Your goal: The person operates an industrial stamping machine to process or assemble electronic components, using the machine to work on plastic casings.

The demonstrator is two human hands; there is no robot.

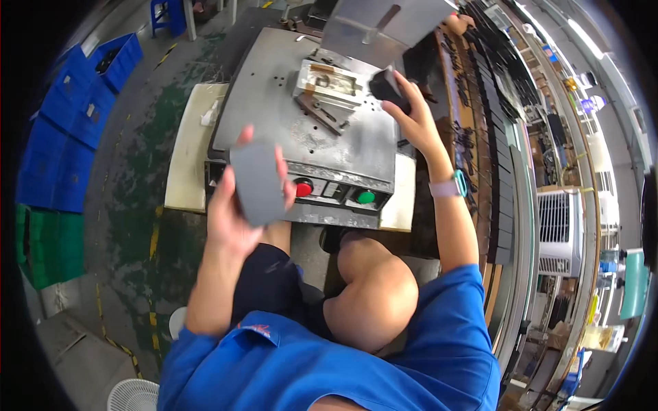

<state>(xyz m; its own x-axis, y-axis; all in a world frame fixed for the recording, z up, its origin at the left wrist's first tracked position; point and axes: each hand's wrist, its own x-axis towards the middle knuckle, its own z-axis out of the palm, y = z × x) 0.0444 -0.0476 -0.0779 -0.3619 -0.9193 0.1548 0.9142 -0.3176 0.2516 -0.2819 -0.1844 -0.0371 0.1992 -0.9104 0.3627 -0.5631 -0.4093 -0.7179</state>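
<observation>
My left hand (232, 229) is wrapped around a dark grey rectangular case with rounded corners (258, 181), held up in front of the machine's near edge. Thumb and fingers grip its long sides. At the right of the machine, my right hand (418, 123) pinches a small black block-like part (389, 88), whose exact kind is unclear. Just left of that part lies a light metal fixture (330, 83) with a recessed pocket, on the grey machine bed (271, 103). A dark metal clamp bar (321, 114) sits along the fixture's near side.
A translucent panel (380, 31) stands over the bed's far side. The machine's front carries a red button (303, 187) and a green button (366, 196). Rows of black parts (483, 130) line a bench at right. Blue bins (68, 116) stand at left.
</observation>
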